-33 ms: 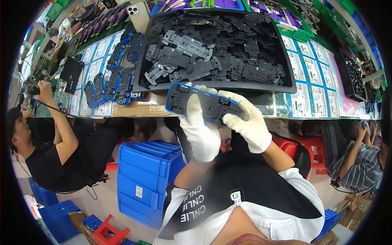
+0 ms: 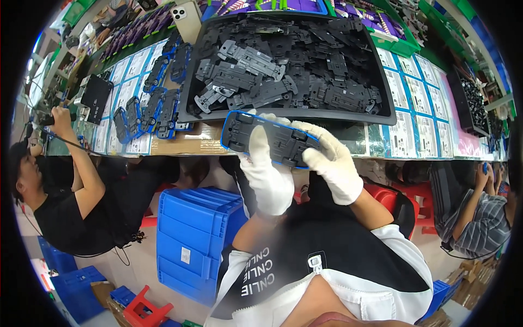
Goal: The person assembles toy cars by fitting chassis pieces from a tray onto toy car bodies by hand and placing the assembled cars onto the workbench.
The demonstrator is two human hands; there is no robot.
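Note:
A toy car with a blue body is held underside up in front of the black tray, its black chassis facing me. My left hand, in a white glove, is closed around its left part, the thumb lying across the chassis. My right hand, also gloved, grips the right end, with the thumb at the near edge and the fingers at the far side. The gloves hide parts of the blue rim. Just beyond, the black tray holds a heap of loose black car chassis.
Several blue-and-black toy cars lie left of the tray, below a phone. Printed sheets cover the table on both sides. A blue bin stands left of my lap. Other people work to the left and right.
My right thumb has shifted slightly to the right at the car's near edge. The car and my left hand have hardly moved.

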